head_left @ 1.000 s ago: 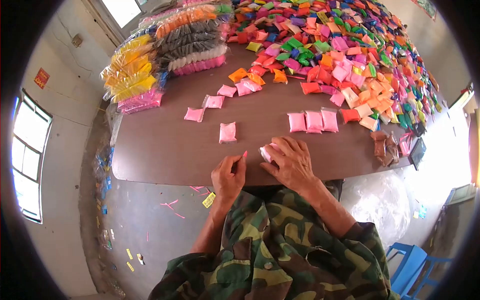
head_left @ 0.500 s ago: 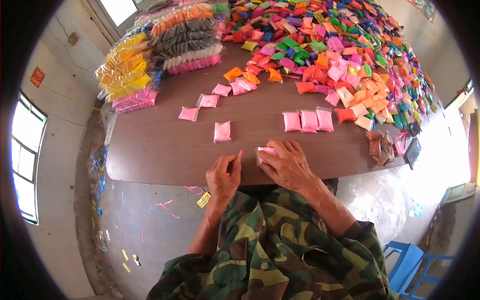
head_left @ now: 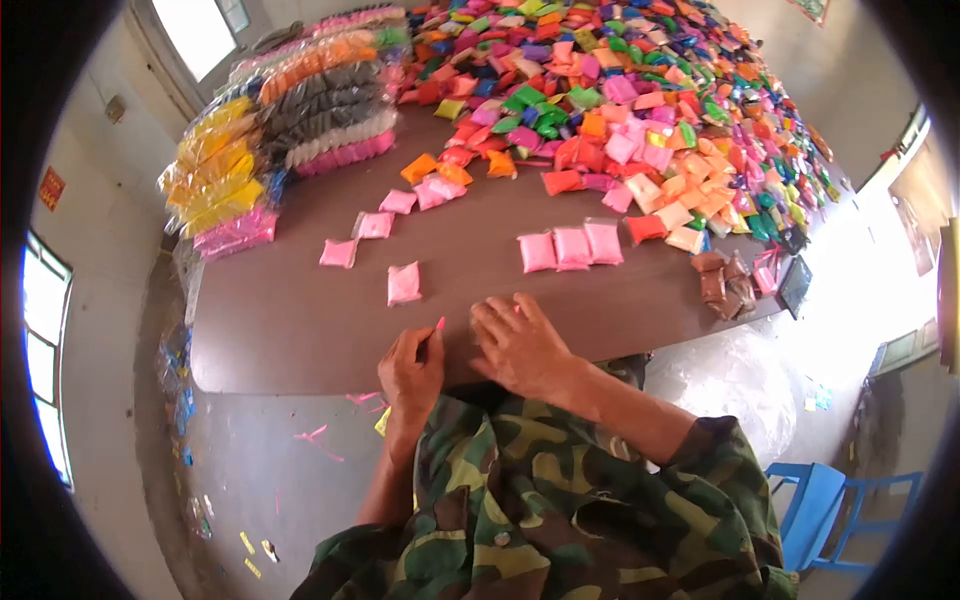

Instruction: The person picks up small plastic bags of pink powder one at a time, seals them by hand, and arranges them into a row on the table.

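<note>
At the edge of a brown table [head_left: 290, 345], my left hand [head_left: 412, 372] is closed in a pinch, a small pink scrap [head_left: 440, 325] standing up between thumb and fingertips. Just beside it, my right hand [head_left: 522, 350] lies palm down with its fingers bent and slightly parted; a speck of pink shows at the fingertips, but I cannot tell what, if anything, the hand has hold of. One pink packet [head_left: 404, 284] lies alone beyond my left hand, and three more pink packets [head_left: 572, 248] sit side by side beyond my right. Farther off, a trail of pink packets [head_left: 375, 225] leads up to a few orange packets [head_left: 453, 173]. Brown packets [head_left: 712, 284] rest near the table's right edge, below a great heap of many-coloured packets [head_left: 620, 92]. Clear bags of sorted colours [head_left: 330, 112] are stacked at the far left. My camouflage shirt [head_left: 540, 480] fills the foreground, with a blue stool [head_left: 812, 515] on the floor to my right.
</note>
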`<action>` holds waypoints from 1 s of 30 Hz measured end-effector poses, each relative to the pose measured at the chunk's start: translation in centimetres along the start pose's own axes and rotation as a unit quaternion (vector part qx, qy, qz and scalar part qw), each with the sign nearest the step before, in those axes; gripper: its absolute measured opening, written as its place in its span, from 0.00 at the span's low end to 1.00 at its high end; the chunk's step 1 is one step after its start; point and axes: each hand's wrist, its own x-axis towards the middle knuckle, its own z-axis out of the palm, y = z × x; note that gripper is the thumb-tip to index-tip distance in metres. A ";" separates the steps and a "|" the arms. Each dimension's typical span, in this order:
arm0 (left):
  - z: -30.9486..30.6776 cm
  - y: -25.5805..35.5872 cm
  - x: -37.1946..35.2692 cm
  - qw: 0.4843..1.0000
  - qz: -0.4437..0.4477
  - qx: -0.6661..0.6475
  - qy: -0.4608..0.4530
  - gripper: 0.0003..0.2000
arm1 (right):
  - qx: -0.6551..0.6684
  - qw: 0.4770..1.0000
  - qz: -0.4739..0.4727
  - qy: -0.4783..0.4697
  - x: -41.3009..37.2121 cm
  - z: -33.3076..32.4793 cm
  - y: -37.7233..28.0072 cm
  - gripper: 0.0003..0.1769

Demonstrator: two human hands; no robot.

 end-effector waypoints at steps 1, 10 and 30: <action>0.1 0.0 0.1 1.000 0.012 0.004 0.003 0.04 | 0.000 1.000 0.003 0.005 -0.2 0.4 -0.1 0.34; -0.2 0.7 0.8 0.999 -0.031 -0.002 -0.036 0.04 | 0.015 0.999 0.031 0.006 -0.2 1.3 -0.7 0.36; 1.3 0.9 1.3 0.992 -0.047 -0.116 -0.006 0.10 | 0.197 0.972 0.065 0.111 -2.9 2.0 0.4 0.30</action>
